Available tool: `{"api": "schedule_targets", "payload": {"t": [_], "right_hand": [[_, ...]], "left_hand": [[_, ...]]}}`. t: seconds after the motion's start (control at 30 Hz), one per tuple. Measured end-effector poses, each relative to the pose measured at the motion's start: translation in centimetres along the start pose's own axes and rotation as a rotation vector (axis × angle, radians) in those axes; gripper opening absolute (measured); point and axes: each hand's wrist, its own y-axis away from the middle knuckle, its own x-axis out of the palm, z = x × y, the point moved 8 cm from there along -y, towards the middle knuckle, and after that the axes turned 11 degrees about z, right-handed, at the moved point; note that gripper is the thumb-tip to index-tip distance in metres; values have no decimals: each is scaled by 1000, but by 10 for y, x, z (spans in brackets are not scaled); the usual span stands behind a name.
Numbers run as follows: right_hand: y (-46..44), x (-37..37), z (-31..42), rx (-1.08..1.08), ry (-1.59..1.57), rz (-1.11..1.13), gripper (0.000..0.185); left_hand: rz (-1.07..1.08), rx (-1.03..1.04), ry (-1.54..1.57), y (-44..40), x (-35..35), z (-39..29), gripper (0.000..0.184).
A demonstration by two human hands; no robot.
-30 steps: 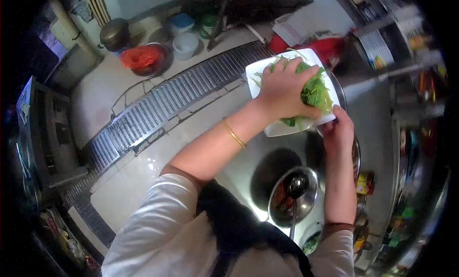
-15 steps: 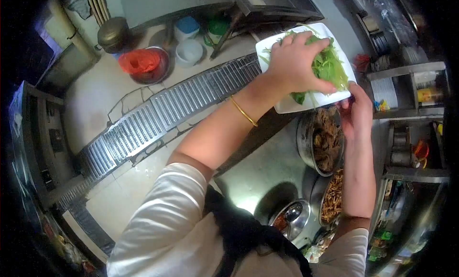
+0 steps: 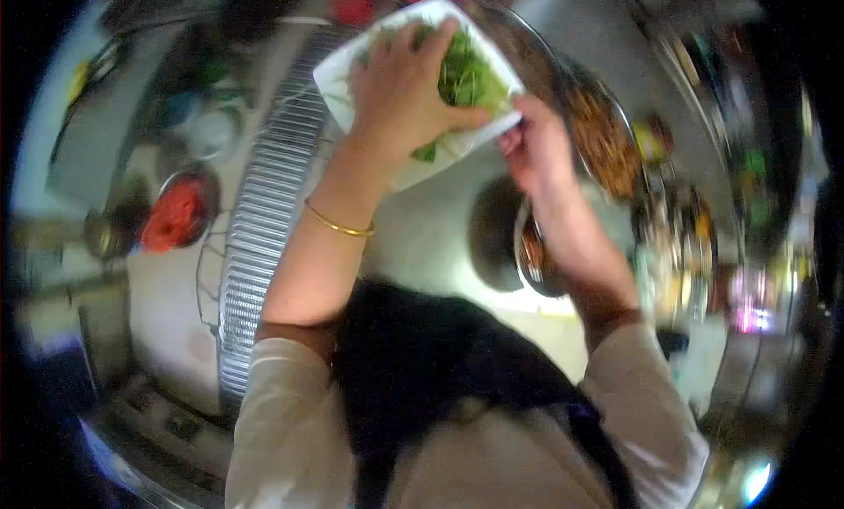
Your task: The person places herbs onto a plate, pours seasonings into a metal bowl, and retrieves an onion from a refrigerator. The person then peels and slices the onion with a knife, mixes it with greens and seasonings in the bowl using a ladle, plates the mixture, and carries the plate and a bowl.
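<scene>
A square white plate [image 3: 332, 76] with a heap of leafy greens [image 3: 468, 76] is held up, tilted, at the top middle of the head view. My left hand [image 3: 400, 96] lies across the greens from above, its fingers and thumb spread over them. The fingers of my right hand [image 3: 543, 144] are closed on the near right corner of the plate. Part of the greens is hidden beneath my left palm. A gold bangle circles my left wrist.
A large pan of brown strips [image 3: 607, 144] stands beyond my right hand. Below my right wrist is a small bowl [image 3: 534, 254] with reddish contents. A metal floor grate [image 3: 268, 201] runs along the left, past a red bag [image 3: 173, 213] in a basin. Blurred containers [image 3: 686, 236] line the right.
My view has swung to the right, and the picture is blurred. The plate, with both hands on it, now appears farther left and past the grate, nearer the pans.
</scene>
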Motion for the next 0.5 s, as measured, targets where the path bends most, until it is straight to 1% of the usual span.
{"api": "schedule_targets", "payload": {"t": [0.03,0.07,0.1,0.13,0.17,0.2,0.23,0.27,0.3,0.37,0.43,0.5], "right_hand": [[25,-19,33,-119,80,-93,10],[52,-44,63,-189,217,-174,11],[82,-60,97,-353,342,-337,13],[111,-75,122,-280,599,-347,17],[135,-85,139,-293,730,-369,21],[160,-97,145,-279,818,-435,22],[179,-110,147,-251,903,-495,23],[192,-121,147,-283,1080,-544,23],[200,-132,138,-221,1177,-588,20],[201,-194,98,-280,1344,-576,20],[202,-203,85,-247,1641,-618,21],[212,-229,93,-281,1599,-678,20]], "left_hand": [[-63,99,102,-3,18,-24,103],[-77,147,296,-5,38,-50,101],[-73,217,414,-6,54,-80,103],[-68,231,469,-3,66,-109,103],[-68,239,523,3,76,-136,104],[-8,224,605,14,92,-157,107],[15,254,738,24,116,-174,109],[83,214,812,36,146,-187,107],[148,170,880,50,173,-194,105],[463,65,906,79,245,-196,103],[770,-3,1186,110,302,-191,102],[676,-127,642,130,319,-168,94]]}}
